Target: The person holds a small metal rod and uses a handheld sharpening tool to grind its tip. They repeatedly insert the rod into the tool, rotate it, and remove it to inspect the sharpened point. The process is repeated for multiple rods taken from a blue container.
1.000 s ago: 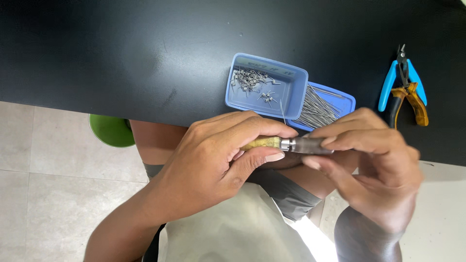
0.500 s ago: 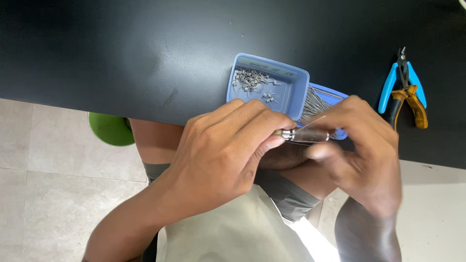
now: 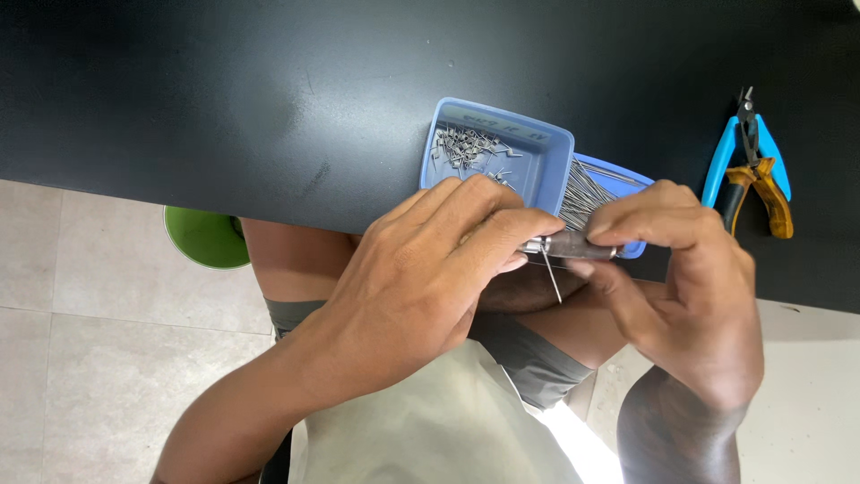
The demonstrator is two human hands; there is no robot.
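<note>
Green stool (image 3: 208, 237): round seat at the far left, partly under the counter edge, over the pale tiled floor.
Counter (image 3: 224, 99): black and matte, filling the upper part of the view.
Left hand (image 3: 430, 269): clenched around one end of a small tool, fingers wrapped over it, thumb pressing near its metal collar; it sits just below the counter edge, over the lap.
Small tool (image 3: 573, 246): a short dark rod with a metal collar, lying level between both hands, just in front of the blue trays.
Wire (image 3: 551, 273): one thin metal piece sticking down and slightly right from the tool's collar.
Square blue tray (image 3: 537, 148): on the counter edge right above the left hand, with a scatter of small bent metal bits in its far corner.
Second blue tray (image 3: 618, 175): tucked just behind and right of the first, holding a bundle of straight thin wires.
Right hand (image 3: 690, 278): pinching the tool's right end between thumb and fingertips.
Pliers (image 3: 748, 161): blue-handled and orange-handled pairs lying together on the counter, well right of the trays.
</note>
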